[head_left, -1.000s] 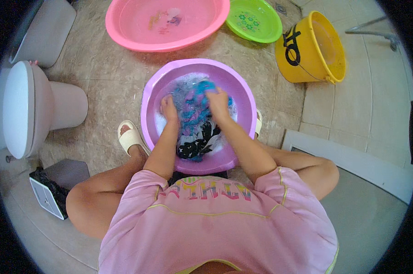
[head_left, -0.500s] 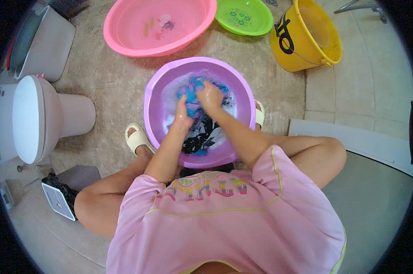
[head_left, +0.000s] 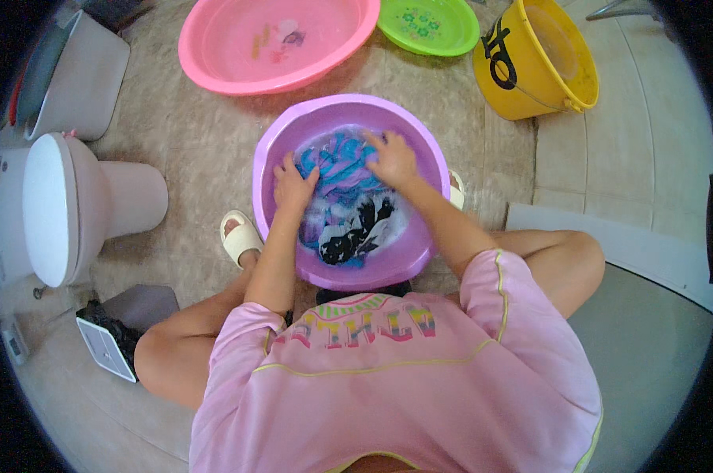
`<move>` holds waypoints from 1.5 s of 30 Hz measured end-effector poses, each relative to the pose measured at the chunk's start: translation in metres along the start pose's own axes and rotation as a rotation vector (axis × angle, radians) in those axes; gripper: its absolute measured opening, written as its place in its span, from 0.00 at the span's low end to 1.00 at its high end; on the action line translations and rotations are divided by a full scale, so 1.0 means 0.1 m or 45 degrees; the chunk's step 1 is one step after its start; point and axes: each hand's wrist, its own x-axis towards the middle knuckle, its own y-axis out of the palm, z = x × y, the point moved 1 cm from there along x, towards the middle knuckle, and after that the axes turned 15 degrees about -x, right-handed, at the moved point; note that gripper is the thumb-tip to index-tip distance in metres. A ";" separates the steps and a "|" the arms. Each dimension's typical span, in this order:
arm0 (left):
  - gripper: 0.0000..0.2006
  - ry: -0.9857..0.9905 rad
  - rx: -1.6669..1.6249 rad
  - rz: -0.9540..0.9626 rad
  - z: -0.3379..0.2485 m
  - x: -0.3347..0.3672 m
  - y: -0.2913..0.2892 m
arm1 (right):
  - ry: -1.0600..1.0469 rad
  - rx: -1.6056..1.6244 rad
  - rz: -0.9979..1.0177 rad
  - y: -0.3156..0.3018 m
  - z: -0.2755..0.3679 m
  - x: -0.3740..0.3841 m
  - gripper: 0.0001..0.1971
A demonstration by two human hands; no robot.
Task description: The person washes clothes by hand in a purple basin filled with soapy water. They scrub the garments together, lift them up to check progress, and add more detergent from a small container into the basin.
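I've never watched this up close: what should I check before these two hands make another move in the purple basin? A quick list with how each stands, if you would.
1. Left hand inside the purple basin: ok.
2. Right hand inside it too: ok.
3. Blue-and-purple cloth between the hands: ok.
4. Firm grip on that cloth: not ok; the fingers of both hands look spread.
5. Black-and-white cloth within the basin's rim: ok, on the side nearer the person.
6. Basin's bottom beneath the cloths free of other things: cannot tell; it is hidden.
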 end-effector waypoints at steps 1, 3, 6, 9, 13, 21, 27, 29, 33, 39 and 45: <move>0.33 0.176 0.446 -0.215 -0.04 -0.05 0.02 | 0.007 -0.004 0.000 0.06 0.06 -0.06 0.30; 0.31 0.250 0.509 -0.117 0.16 0.00 0.35 | -0.035 -0.135 -0.137 0.25 0.23 -0.14 0.33; 0.25 0.201 0.685 -0.081 0.30 0.04 0.69 | 0.014 -0.062 -0.222 0.49 0.31 -0.15 0.28; 0.24 0.255 0.611 -0.010 0.90 0.34 0.85 | -0.005 0.086 0.041 0.51 0.42 0.02 0.23; 0.22 0.509 0.443 0.078 0.89 0.27 0.93 | -0.054 0.059 0.059 0.58 0.32 0.14 0.20; 0.25 0.192 0.374 0.248 0.50 0.32 0.54 | -0.084 0.260 -0.577 0.83 0.19 0.04 0.21; 0.40 0.220 0.132 0.104 0.40 0.06 0.12 | 0.676 1.081 0.379 0.92 -0.19 -0.33 0.19; 0.49 -0.194 -0.040 0.130 0.48 -0.25 0.07 | 0.940 1.678 0.378 0.03 0.27 -0.43 0.18; 0.41 -0.111 -0.072 0.267 0.59 -0.42 0.27 | 0.697 2.050 0.678 -0.61 0.49 -0.48 0.21; 0.25 -0.108 -0.458 0.620 0.08 -0.45 0.24 | 0.072 0.786 0.792 -0.80 0.15 -0.85 0.23; 0.35 0.193 0.494 0.767 -0.28 -0.57 0.19 | 0.225 0.309 -0.035 -0.09 0.16 -0.67 0.45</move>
